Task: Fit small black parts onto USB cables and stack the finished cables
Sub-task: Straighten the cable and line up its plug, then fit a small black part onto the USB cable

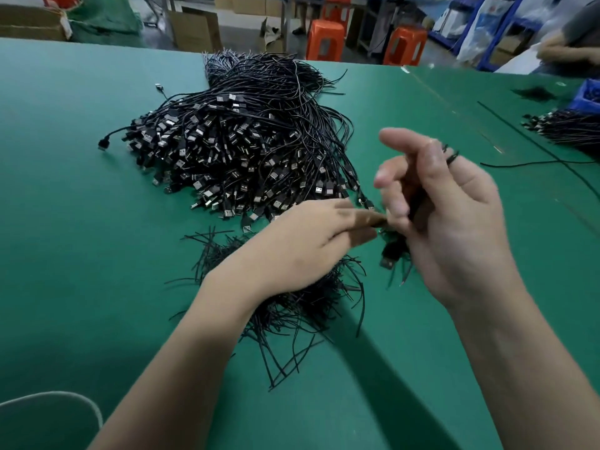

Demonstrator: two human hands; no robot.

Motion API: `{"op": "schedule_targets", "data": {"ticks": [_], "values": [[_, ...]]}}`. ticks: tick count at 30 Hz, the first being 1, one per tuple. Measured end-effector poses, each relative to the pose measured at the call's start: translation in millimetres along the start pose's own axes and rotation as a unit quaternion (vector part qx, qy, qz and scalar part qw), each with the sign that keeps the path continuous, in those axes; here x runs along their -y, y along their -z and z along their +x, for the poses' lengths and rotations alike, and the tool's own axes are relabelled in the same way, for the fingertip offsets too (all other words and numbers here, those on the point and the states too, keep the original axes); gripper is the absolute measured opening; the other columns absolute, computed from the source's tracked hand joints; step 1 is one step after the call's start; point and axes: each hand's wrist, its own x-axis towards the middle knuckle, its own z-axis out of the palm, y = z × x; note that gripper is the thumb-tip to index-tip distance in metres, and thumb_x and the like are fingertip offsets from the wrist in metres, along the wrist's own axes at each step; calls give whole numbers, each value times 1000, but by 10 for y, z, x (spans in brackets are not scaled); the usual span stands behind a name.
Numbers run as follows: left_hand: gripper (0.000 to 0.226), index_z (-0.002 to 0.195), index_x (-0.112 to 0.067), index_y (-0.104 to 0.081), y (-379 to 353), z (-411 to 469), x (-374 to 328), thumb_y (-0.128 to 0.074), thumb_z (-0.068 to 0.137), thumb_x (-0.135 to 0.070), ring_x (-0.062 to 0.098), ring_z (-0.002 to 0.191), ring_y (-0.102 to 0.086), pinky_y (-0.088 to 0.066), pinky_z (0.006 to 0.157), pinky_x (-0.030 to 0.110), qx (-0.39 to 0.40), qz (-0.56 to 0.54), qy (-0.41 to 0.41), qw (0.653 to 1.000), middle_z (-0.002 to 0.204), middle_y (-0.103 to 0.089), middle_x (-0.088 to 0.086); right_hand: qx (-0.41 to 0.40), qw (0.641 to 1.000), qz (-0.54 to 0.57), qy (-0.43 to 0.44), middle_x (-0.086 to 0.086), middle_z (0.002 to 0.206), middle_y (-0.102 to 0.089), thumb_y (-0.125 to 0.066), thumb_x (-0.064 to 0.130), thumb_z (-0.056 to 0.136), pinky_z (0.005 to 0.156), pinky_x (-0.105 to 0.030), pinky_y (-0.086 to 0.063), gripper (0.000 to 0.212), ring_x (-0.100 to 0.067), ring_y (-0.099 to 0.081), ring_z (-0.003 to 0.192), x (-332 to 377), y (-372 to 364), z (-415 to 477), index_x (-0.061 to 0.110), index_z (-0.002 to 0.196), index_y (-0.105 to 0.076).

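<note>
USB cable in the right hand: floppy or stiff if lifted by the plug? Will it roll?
Probably floppy: the USB cable gripped in the right hand has thin wire, and like wires in the pile of USB cables curve loosely. Likely light for the same reason. Its flat-sided plug should not roll.

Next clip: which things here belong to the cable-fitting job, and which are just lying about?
Job: left hand, right hand gripping a USB cable, big cable pile, nearer wire heap.
Lying about: orange stools, cardboard boxes, blue bin, white cord.
</note>
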Motion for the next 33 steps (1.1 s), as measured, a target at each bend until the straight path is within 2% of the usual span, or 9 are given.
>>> {"op": "schedule_targets", "data": {"ticks": [4, 6, 11, 16, 21, 24, 27, 30, 33], "values": [[22, 101, -19, -76, 65, -36, -14, -58, 104, -29, 14, 85, -60, -50, 82, 39, -76, 17, -28, 997, 86, -64, -6, -31, 917, -383, 104, 7, 85, -75, -40, 20, 110, 73, -24, -54, 26, -12, -71, 77, -72, 128, 9, 18, 103, -66], [20, 91, -20, -74, 131, -51, 3, -61, 100, -31, 11, 79, -56, -46, 74, 30, -136, 4, -31, 990, 81, -58, -7, 3, 874, -484, 48, 14, 66, -67, -41, 32, 110, 60, -18, -44, 36, -5, -63, 62, -138, 171, -38, 27, 86, -68], [16, 87, -15, -69, 137, -54, 62, -64, 100, -24, 9, 74, -50, -38, 71, 20, -174, -59, -19, 983, 79, -56, -1, 190, 944, -130, -238, 3, 51, -45, -23, 67, 99, 52, -24, -27, 72, -13, -33, 49, -224, 85, -250, 16, 88, -74], [26, 92, -14, -63, -118, 10, -37, -48, 105, 2, 17, 81, -59, -51, 79, 28, -88, -204, 20, 975, 87, -64, 8, 113, 977, 97, -154, 8, 53, -42, -37, 36, 105, 46, -19, -30, 48, -8, -28, 48, -166, -35, -223, 4, 86, -67], [23, 94, -33, -57, -218, 36, -94, -47, 106, -16, 22, 94, -64, -53, 88, 46, -13, -88, 27, 996, 100, -68, 0, -56, 996, -65, -14, 3, 69, -63, -37, 33, 110, 52, -21, -40, 44, -11, -44, 54, -107, 4, -78, 25, 87, -75], [20, 103, -18, -68, -128, 27, -99, -48, 107, -20, 21, 97, -60, -49, 91, 46, -3, -3, 21, 1000, 98, -65, -4, -104, 966, -227, 65, -3, 78, -72, -35, 30, 112, 60, -29, -52, 37, -16, -64, 62, -128, 76, -69, 20, 91, -65], [28, 112, -29, -71, 24, -22, -115, -44, 108, -34, 13, 100, -62, -50, 92, 40, -7, 102, 30, 994, 106, -66, -11, -100, 915, -375, 114, 3, 81, -73, -37, 29, 111, 70, -29, -57, 33, -15, -72, 74, -189, 177, -99, 19, 94, -63], [32, 104, -35, -73, 129, -64, -124, -43, 103, -47, 10, 88, -61, -53, 79, 39, -68, 172, 28, 982, 94, -63, -16, -36, 867, -493, 53, 9, 73, -69, -35, 37, 109, 69, -36, -57, 39, -9, -69, 67, -269, 203, -150, 21, 87, -63], [24, 86, -33, -77, 196, -94, -63, -65, 95, -51, 7, 79, -62, -52, 76, 39, -121, 103, 34, 987, 81, -67, -18, 45, 872, -485, -50, 7, 59, -64, -35, 43, 109, 59, -23, -43, 49, -9, -57, 54, -321, 176, -197, 25, 75, -65]]}}
